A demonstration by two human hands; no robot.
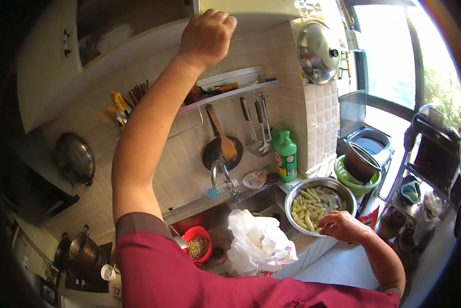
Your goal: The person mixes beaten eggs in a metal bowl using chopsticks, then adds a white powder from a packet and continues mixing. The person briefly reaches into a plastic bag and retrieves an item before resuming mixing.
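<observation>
My left hand is raised high beside the edge of the open wall cabinet, its fingers curled; whether it grips the door edge is hidden. Low on the right, my right hand is at the near rim of a steel basin, fingers bent downward; its fingertips are partly hidden. Pale green long vegetables, seemingly peppers, lie in the basin with water. Left of it, a white plastic bag sits bunched up in front of the steel sink. A red plastic basket holds shredded food.
A chrome faucet rises behind the sink. A green detergent jug stands at the corner. Ladles and a black pan hang on the tiled wall. A green plastic bowl holds a dark pot. Cookware stands at the lower left.
</observation>
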